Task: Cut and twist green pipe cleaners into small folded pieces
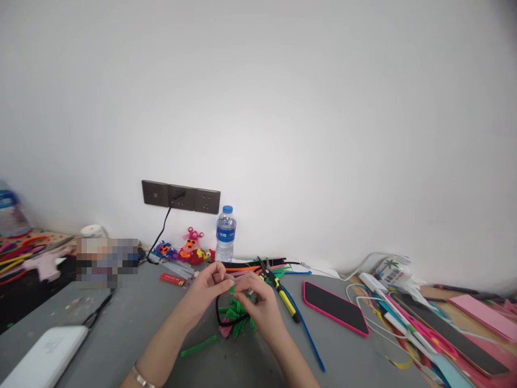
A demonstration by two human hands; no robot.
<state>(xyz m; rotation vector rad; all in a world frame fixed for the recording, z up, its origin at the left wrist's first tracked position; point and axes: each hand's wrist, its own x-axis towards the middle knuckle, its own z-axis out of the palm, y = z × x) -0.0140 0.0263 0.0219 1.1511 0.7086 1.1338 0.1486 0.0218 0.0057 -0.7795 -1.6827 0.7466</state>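
My left hand (211,288) and my right hand (258,297) meet over the grey table, thumbs and fingers pinched together. Between their fingertips is a short green pipe cleaner (231,287), which both appear to grip. Directly below lies a cluster of folded green pipe cleaners (239,317) with a bit of pink at its lower left. A black pipe cleaner (217,315) curves around the cluster, its upper end hidden by the fingers. Left of the cluster, a loose green strip (198,346) rests on the table. Wire cutters (286,302) with yellow-and-black handles lie just beyond my right hand.
A water bottle (225,237) stands by the wall beside small fuzzy figures (189,248). A pink-edged phone (335,307) and a blue pipe cleaner (309,337) lie to the right. A white power bank (50,355) is at left; cables and craft supplies crowd the right end.
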